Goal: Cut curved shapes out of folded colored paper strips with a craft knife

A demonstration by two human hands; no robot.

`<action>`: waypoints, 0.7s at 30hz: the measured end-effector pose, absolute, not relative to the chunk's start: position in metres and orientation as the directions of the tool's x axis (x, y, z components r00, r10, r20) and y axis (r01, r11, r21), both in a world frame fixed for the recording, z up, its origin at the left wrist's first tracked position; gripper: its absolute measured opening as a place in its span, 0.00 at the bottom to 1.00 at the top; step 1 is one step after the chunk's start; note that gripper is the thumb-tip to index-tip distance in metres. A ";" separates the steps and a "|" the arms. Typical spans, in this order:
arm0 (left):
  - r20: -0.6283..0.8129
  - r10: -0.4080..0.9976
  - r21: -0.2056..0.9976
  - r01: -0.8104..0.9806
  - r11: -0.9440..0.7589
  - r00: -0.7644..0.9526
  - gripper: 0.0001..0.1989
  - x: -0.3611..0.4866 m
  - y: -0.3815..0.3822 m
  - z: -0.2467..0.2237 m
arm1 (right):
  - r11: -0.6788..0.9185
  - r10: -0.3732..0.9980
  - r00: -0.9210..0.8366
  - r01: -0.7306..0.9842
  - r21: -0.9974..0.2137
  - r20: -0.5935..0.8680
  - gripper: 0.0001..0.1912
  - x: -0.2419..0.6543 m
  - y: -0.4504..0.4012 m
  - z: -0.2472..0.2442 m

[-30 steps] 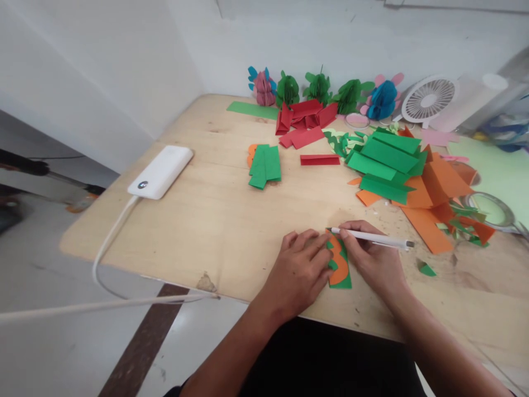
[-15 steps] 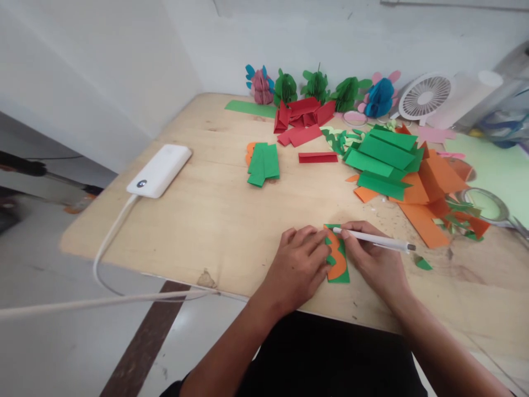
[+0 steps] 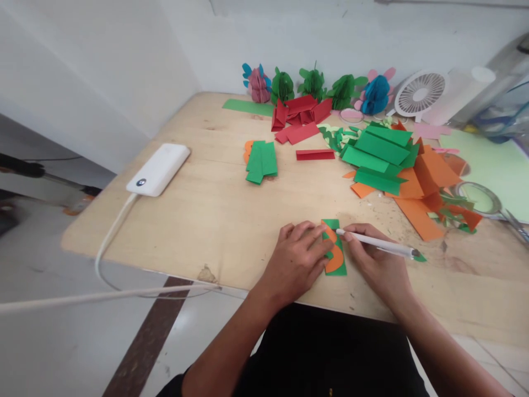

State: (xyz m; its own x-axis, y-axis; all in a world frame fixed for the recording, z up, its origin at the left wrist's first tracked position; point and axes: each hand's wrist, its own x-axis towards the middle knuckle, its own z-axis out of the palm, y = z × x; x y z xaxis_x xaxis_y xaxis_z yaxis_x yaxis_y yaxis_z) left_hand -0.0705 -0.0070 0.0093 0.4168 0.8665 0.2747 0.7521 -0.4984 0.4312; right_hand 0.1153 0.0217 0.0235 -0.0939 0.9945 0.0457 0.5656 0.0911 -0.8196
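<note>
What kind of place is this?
Probably a craft corner, though I can't tell if it's in a home or a workshop. The clues are the little paper figures along the wall, the pile of green paper strips, and the white pen in the right hand.

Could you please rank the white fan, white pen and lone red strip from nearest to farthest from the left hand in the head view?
1. White pen: in the right hand.
2. Lone red strip: ahead.
3. White fan: back right.

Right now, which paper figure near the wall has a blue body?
The rightmost paper figure, beside the white fan; the other four have green or pink bodies.
</note>
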 end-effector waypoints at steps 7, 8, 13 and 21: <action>0.283 0.861 0.435 0.743 -0.508 0.423 0.13 -0.071 -0.007 0.007 | 0.111 0.993 -0.093 0.591 -0.799 0.069 0.12 0.118 0.015 0.027; 0.283 0.860 0.433 0.744 -0.509 0.424 0.14 -0.071 -0.006 0.007 | 0.111 0.993 -0.090 0.592 -0.798 0.071 0.12 0.119 0.014 0.028; 0.269 0.862 0.438 0.743 -0.506 0.429 0.14 -0.071 -0.006 0.007 | 0.121 0.992 -0.087 0.586 -0.801 0.086 0.13 0.120 0.011 0.030; 0.277 0.860 0.442 0.738 -0.509 0.428 0.15 -0.071 -0.007 0.005 | 0.125 0.992 -0.083 0.602 -0.788 0.093 0.11 0.124 0.006 0.028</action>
State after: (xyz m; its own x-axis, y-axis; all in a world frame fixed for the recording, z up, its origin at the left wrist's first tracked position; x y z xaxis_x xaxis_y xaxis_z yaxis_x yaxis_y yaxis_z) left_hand -0.0709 -0.0066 0.0052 0.4275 0.8605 0.2772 0.7384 -0.5093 0.4420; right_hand 0.1238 0.0058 0.0276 -0.0833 0.9922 0.0933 0.6024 0.1247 -0.7884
